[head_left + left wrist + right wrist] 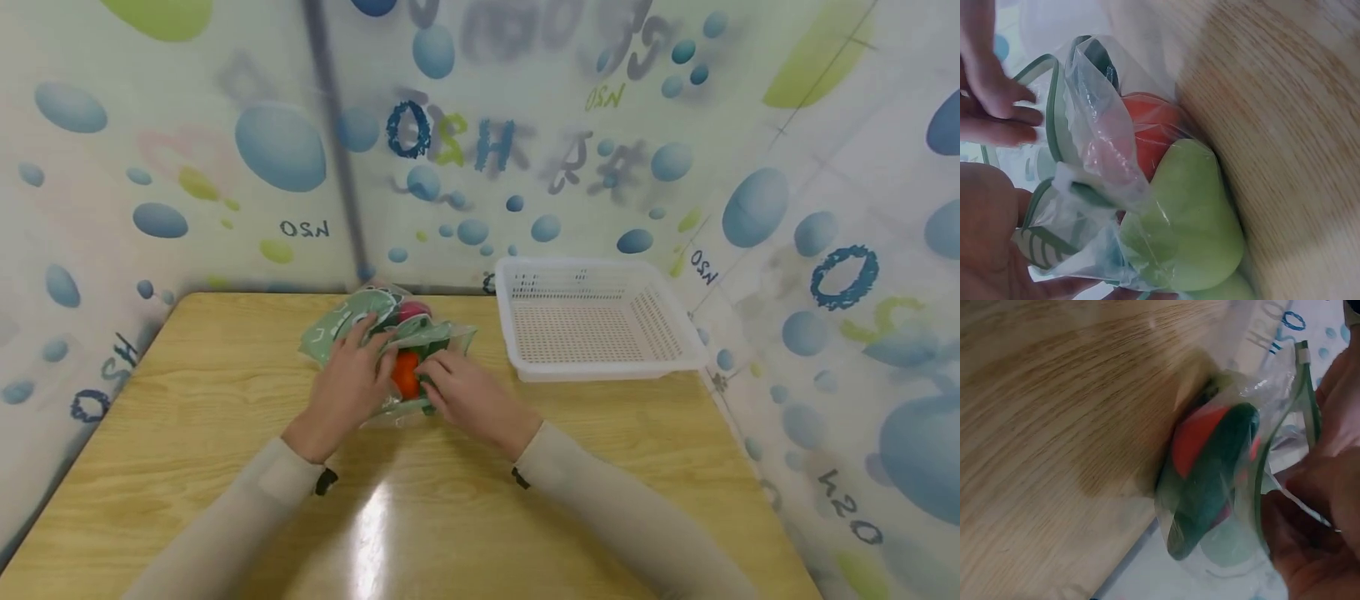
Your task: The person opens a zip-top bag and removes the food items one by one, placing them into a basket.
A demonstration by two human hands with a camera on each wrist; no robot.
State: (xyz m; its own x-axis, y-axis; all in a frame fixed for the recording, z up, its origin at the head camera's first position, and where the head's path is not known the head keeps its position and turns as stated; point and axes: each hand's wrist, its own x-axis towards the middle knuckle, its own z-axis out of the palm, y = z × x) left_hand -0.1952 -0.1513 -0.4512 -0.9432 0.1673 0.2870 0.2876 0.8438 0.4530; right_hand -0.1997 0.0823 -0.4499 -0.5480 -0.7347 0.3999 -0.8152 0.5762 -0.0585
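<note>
A clear zip bag with green edges (330,333) lies on the table, holding produce. Inside are an orange-red round vegetable (406,374), a dark green cucumber (1215,481), and a light green pear-shaped fruit (1188,219). A pinkish-red item (414,311) shows near its far end. My left hand (352,371) holds the bag from the left, fingers spread over its mouth. From the right, my right hand (468,392) pinches the bag's green-edged rim (1266,469). Both hands are close together at the opening, and some fingertips are hidden behind plastic.
A white perforated plastic basket (600,367) stands at the back right of the wooden table (225,400). Behind the table rises a wall covering (465,192) with blue and green drops, and a similar one lines the right side.
</note>
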